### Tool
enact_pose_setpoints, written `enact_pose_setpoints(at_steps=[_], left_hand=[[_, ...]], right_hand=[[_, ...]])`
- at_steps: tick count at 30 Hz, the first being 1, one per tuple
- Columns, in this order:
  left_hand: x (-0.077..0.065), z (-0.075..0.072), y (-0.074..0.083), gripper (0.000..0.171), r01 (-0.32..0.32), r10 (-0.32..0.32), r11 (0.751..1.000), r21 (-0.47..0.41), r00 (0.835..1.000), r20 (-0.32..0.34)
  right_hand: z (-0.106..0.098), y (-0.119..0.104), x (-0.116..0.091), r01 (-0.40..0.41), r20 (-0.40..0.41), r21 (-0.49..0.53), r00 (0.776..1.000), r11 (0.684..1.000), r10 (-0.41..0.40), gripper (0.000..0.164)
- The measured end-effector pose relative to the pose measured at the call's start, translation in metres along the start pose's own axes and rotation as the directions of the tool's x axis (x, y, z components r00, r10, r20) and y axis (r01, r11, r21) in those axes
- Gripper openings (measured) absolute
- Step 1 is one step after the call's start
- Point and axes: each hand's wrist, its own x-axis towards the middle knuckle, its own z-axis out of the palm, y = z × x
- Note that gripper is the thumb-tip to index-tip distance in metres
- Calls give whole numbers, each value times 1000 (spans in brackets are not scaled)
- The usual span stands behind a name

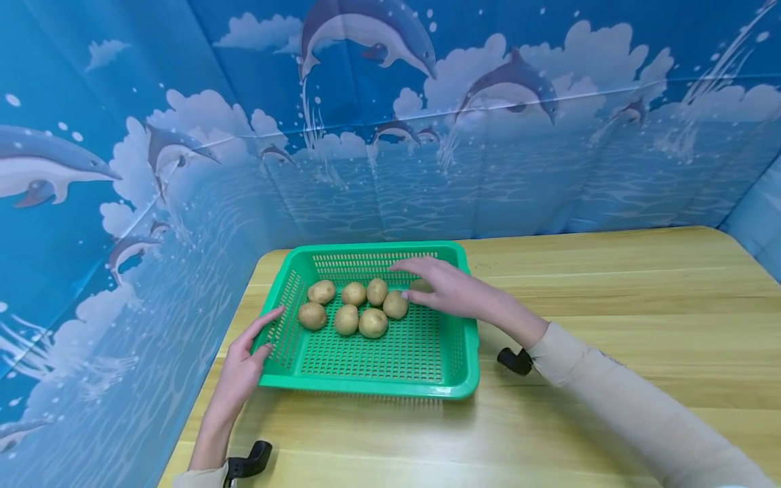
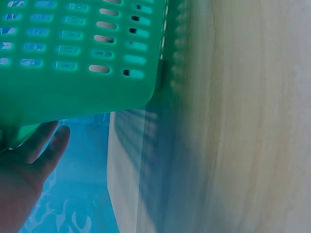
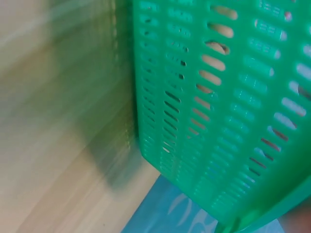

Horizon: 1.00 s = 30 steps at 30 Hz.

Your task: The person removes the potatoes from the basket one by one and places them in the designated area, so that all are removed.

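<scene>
Far L: blue wall cloth [image 1: 201,203] w/ dolphin print, hung along the L side and behind the table [image 1: 610,305]; prob. serves as a plain backdrop.

L hand [image 1: 239,369]: at the L rim of the green basket [image 1: 366,387]. Fingers fairly straight, thumb apart; not curled into a grip. Fingertips lie at the rim, prob. to steady it vs. sliding. L wrist view shows fingers beside the rim's outer edge; exact contact n/a. Black wrist camera [image 1: 251,461] sits near the L sleeve [image 1: 201,478].

Basket: flat on the table, long side toward the person, prob. so both hands reach in w/o crossing. Perforated walls + base; high sides keep round items from rolling off.

Potatoes [image 1: 346,320]: qty 8 visible, all inside the basket, mostly L + ctr, toward the back. They lie loose, some adj. or touching, in 1 layer; front R base is bare.

R hand [image 1: 450,288]: over the back R part, fingers extended, thumb spread low by the rightmost pair. The last potato [image 1: 421,286] shows btwn thumb + fingers, partly hidden; firm hold isn't evident, contact can't be told. Spread prob. suits a round item. R sleeve [image 1: 628,400] and second camera [image 1: 517,361] stay outside the rim.
</scene>
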Motion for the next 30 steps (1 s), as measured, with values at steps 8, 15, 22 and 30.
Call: enact_pose_setpoints(at_steps=[8,15,22,30], left_hand=[[1,2,-4,67,11,-11,1000,-24,1000,-13],[2,2,-7,69,-15,15,1000,-15,1000,-27],[3,3,-7,70,-39,39,999,-22,999,-32],[5,4,-5,73,-82,81,996,-23,995,-52]], right_hand=[[-7,15,16,-54,140,103,989,993,39,52],[-12,27,30,-86,240,110,969,990,58,55],[-16,34,43,-114,344,87,936,990,77,48],[-15,36,52,-183,452,45,881,982,143,47]])
